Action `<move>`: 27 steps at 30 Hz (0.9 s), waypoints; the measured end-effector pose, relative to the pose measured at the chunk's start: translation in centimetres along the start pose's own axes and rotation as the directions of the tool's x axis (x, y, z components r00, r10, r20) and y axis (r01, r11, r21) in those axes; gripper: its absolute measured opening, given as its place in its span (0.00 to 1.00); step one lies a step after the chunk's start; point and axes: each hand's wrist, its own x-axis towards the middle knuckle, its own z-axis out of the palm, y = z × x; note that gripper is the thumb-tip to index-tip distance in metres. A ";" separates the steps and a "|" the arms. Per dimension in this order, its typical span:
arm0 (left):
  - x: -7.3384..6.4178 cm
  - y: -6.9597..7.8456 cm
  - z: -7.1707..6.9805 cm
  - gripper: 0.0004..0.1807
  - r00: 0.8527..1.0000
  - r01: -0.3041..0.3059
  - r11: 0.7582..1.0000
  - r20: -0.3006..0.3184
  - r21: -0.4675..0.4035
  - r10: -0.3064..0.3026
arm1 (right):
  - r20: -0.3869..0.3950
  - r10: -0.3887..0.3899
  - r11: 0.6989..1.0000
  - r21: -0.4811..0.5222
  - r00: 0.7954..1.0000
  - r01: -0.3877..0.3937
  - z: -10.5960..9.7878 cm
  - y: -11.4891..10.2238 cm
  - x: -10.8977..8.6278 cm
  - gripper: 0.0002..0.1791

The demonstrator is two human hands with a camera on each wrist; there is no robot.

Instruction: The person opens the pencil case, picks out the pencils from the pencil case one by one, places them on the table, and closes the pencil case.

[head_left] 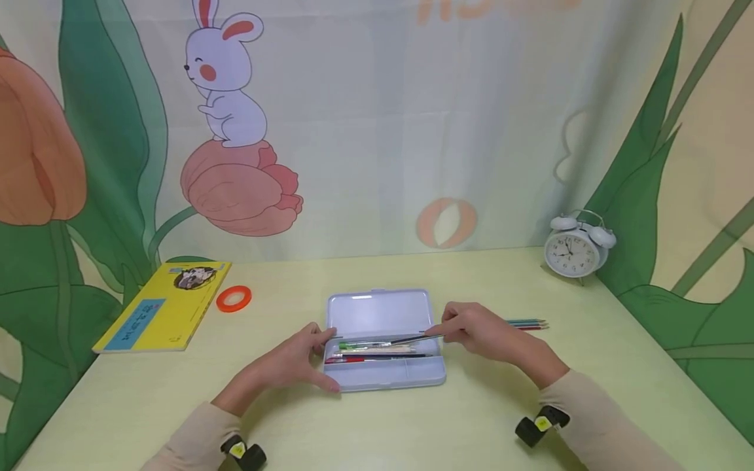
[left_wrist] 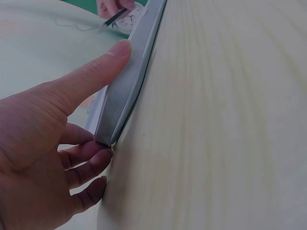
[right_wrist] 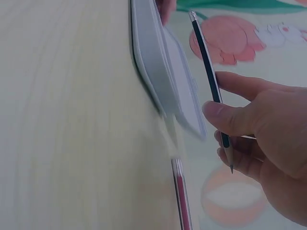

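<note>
1. Backdrop (head_left: 365,98) of pale cloth, printed with green leaves, a white rabbit (head_left: 235,121) and a pink tulip (head_left: 235,190).
2. Table (head_left: 412,432) with a pale yellow, wood-grained top, set against the cloth.
3. Sleeves (head_left: 607,425) of beige fabric, 1 on each forearm, each with a small black device (head_left: 251,457) at the wrist.
4. Book (head_left: 171,307) with a bright yellow cover and a blue panel, lying flat at the left rear of the table.
5. Pencil case (head_left: 379,314) of pale lilac-white plastic, rectangular, mid-table, lid laid back towards the cloth; front strip divided into 2 compartments; rear compartment holding slim sticks (head_left: 383,356) of green, white, black and red.
6. Left hand (head_left: 297,356), bare, gripping the case by its left end: thumb at the front left corner, forefinger near the hinge.
7. Right hand (head_left: 480,330), bare, raised at the case's right end, pinching a pencil (right_wrist: 207,62), black, slender, silver-ended, between thumb and fingers; silver end over the rear compartment, sharpened point towards the palm side. Contact with the sticks below impossible to tell.
8. Alarm clock (head_left: 570,254), white, round, twin-belled, upright near the right rear corner.
9. Ring (head_left: 221,299), flat, orange-red, just right of the book.
10. Coloured pencils (head_left: 527,323), teal and red among them, beyond the right hand, partly hidden; count impossible to tell.
</note>
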 end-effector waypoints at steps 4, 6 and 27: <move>0.0 0.0 0.0 0.60 1.000 -0.006 1.000 -0.004 0.001 0.006 | -0.016 0.091 0.996 -0.006 0.996 -0.092 -1.6 1.3 -2.2 0.20; 0.0 -0.1 -0.1 0.60 1.000 -0.012 1.000 -0.005 0.000 0.012 | -0.024 0.154 0.988 -0.010 0.988 -0.155 -2.5 1.8 -3.3 0.20; 0.1 -0.4 0.0 0.60 1.000 -0.013 1.000 0.003 0.000 0.013 | 0.152 0.338 0.929 0.104 0.929 -0.355 -6.4 6.5 -8.8 0.14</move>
